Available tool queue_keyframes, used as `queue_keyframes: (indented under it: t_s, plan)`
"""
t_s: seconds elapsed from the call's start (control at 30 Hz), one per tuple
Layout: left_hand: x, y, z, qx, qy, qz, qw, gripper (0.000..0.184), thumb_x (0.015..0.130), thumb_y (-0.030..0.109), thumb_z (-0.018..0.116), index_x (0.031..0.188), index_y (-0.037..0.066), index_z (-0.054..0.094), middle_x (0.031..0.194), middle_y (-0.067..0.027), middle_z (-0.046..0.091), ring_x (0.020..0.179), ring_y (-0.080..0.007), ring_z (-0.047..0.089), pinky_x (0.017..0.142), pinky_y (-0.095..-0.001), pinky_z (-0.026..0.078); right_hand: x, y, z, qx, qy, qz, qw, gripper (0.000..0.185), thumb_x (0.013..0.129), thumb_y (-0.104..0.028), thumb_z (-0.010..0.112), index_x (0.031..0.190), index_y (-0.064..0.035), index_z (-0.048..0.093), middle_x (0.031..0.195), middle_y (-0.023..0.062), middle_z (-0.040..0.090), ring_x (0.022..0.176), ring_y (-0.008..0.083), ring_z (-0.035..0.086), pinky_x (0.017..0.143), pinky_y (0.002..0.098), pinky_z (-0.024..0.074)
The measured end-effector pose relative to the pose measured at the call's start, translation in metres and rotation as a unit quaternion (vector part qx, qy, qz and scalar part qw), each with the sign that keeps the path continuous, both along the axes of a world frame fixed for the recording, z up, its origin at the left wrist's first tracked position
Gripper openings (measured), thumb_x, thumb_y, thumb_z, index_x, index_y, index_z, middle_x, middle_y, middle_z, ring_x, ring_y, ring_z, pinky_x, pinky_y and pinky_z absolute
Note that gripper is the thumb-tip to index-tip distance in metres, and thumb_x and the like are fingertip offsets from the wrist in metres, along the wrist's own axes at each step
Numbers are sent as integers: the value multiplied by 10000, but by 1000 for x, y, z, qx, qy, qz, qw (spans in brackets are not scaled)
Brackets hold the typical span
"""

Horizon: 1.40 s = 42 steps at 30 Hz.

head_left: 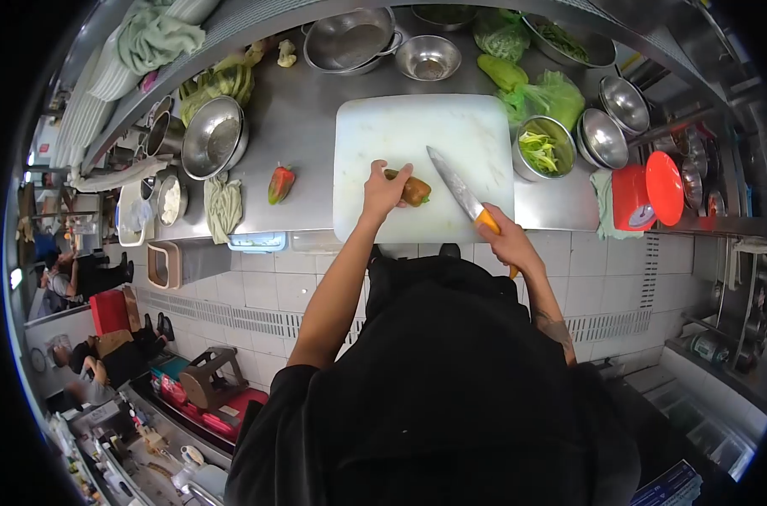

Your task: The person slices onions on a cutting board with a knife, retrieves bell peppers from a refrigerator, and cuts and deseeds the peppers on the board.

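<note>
On the white cutting board [375, 118], my left hand [385, 191] grips a brownish-orange bell pepper [416, 192] with a bit of green at its lower end. My right hand [513, 242] is wrapped round the orange handle of a large knife [456, 182] at the board's right front edge. The blade points up and to the left, right of the pepper and apart from it. Left of the board, a red and green pepper [280, 184] lies on the steel counter [303, 126].
A steel bowl of cut green vegetables [544, 148] stands right of the board, near a red scale [633, 198]. Metal bowls [429, 58] line the back. Left are a steel bowl [215, 137] and a cloth [223, 207]. Two people are at far left.
</note>
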State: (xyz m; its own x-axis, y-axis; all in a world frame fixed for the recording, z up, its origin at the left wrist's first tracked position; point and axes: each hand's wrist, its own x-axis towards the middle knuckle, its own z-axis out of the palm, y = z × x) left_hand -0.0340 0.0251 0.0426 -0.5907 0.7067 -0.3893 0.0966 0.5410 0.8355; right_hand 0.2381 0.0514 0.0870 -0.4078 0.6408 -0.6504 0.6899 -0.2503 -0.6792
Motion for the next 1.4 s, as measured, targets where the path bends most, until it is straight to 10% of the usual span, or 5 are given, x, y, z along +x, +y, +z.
queue_keyframes:
  t_s: [0.17, 0.3, 0.57, 1.4]
  plan:
    - [-6, -23, -20, 47, 76, -47, 995, 493, 946, 331, 638, 1279, -11, 515, 1041, -194, 608, 727, -240, 676, 609, -336, 592, 13, -13, -16, 99, 38, -2, 994, 318, 955, -264, 587, 1202, -81, 506, 753, 210, 660, 590, 323, 661, 598, 419, 518]
    - [-4, -53, -40, 197, 234, -79, 949, 281, 996, 132, 552, 1256, 25, 563, 1158, -173, 555, 849, -242, 676, 709, -339, 587, 0, -12, -23, 69, -19, 44, 996, 282, 941, -238, 560, 1117, -44, 454, 825, 280, 662, 807, 454, 657, 731, 500, 516]
    - [11, -66, -27, 249, 160, -110, 949, 291, 925, -17, 613, 1204, 64, 629, 1236, -123, 531, 962, -224, 647, 726, -320, 592, -27, -5, -21, 124, -53, 95, 986, 299, 930, -218, 555, 1080, 7, 427, 841, 315, 658, 851, 526, 625, 779, 581, 489]
    - [-10, -20, -48, 328, 244, -199, 890, 195, 898, 54, 639, 1088, 89, 665, 1154, -77, 589, 994, -286, 594, 811, -382, 532, -67, -13, 46, 271, -212, 231, 910, 181, 948, -132, 510, 1049, -9, 423, 830, 297, 636, 755, 511, 643, 681, 581, 522]
